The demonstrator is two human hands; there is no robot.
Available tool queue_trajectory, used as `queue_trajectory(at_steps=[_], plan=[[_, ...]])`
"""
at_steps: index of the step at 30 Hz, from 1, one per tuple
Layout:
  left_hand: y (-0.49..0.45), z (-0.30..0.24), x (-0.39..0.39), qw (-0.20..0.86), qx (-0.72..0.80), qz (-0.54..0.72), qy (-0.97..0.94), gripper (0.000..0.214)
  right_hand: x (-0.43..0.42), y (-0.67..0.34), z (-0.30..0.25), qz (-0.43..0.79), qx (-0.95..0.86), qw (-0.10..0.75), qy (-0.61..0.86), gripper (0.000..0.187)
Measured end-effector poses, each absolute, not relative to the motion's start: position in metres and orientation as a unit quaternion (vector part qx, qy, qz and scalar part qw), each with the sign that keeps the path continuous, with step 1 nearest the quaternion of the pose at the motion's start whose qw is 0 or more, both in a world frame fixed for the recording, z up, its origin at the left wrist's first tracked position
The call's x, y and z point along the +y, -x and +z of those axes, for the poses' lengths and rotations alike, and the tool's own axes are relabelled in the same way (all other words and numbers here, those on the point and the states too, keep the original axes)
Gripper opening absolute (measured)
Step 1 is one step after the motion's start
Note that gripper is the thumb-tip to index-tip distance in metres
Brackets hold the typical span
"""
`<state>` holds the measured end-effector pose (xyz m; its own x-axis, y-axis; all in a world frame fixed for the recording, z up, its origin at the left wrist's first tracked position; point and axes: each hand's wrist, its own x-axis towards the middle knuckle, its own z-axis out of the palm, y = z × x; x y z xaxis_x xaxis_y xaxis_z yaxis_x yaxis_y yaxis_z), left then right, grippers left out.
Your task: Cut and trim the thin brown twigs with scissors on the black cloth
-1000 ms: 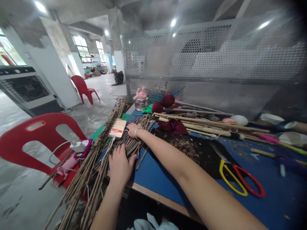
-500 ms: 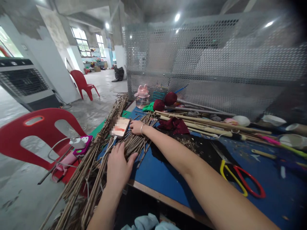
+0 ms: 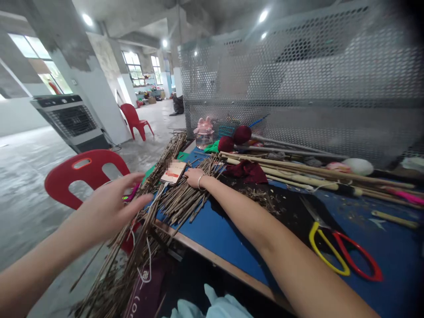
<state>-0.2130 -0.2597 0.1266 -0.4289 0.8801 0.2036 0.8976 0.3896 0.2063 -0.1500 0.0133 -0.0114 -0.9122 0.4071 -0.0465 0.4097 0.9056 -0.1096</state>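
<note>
My left hand (image 3: 114, 204) is raised at the left of the table, thumb and fingers apart, holding nothing. It is above a long bundle of dry stems (image 3: 130, 260) that hangs over the table's edge. My right hand (image 3: 195, 177), with a bangle at the wrist, reaches across to a pile of short cut dry stems (image 3: 185, 201). Its fingers bend down over them, and the fingertips are partly hidden. Just left of that hand lies a phone (image 3: 173, 172) in a printed cover, with a white cable (image 3: 157, 194) plugged in.
Red-and-yellow-handled scissors (image 3: 331, 247) lie on a black cloth on the blue table (image 3: 212, 238). Poles (image 3: 298, 170), dark red balls (image 3: 243, 134) and a pink-lidded bottle (image 3: 204, 132) stand along the perforated metal screen (image 3: 281, 88). A red chair (image 3: 62, 185) is at left.
My left hand has lifted off the cut stems and moved left, fingers spreading. My right hand stays on the stems beside the phone. The camera view has turned slightly left.
</note>
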Motion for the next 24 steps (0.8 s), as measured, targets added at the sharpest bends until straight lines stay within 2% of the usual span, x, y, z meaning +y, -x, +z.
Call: queue_trajectory(at_steps=[3, 5, 9, 15, 19, 24], plan=[[0.233, 0.106, -0.170, 0.021, -0.846, -0.070, 0.529, 0.080, 0.011, 0.144, -0.011, -0.066, 0.974, -0.002, -0.215, 0.034], [0.242, 0.078, -0.123, -0.042, -0.864, -0.040, 0.500, 0.092, 0.010, 0.140, -0.010, -0.070, 0.973, -0.004, -0.220, 0.033], [0.252, 0.034, -0.080, -0.107, -0.877, -0.016, 0.468, 0.111, 0.010, 0.140, -0.008, -0.073, 0.973, 0.000, -0.221, 0.032], [0.273, 0.028, -0.067, -0.145, -0.866, 0.000, 0.479, 0.114, 0.021, 0.154, -0.007, -0.065, 0.973, 0.036, -0.220, 0.035], [0.292, 0.034, -0.068, -0.199, -0.863, -0.047, 0.461, 0.115, 0.027, 0.164, -0.009, -0.057, 0.974, 0.056, -0.212, 0.042], [0.308, 0.041, -0.081, -0.258, -0.845, -0.163, 0.440, 0.097, 0.024, 0.169, -0.006, -0.047, 0.978, 0.053, -0.198, 0.049]])
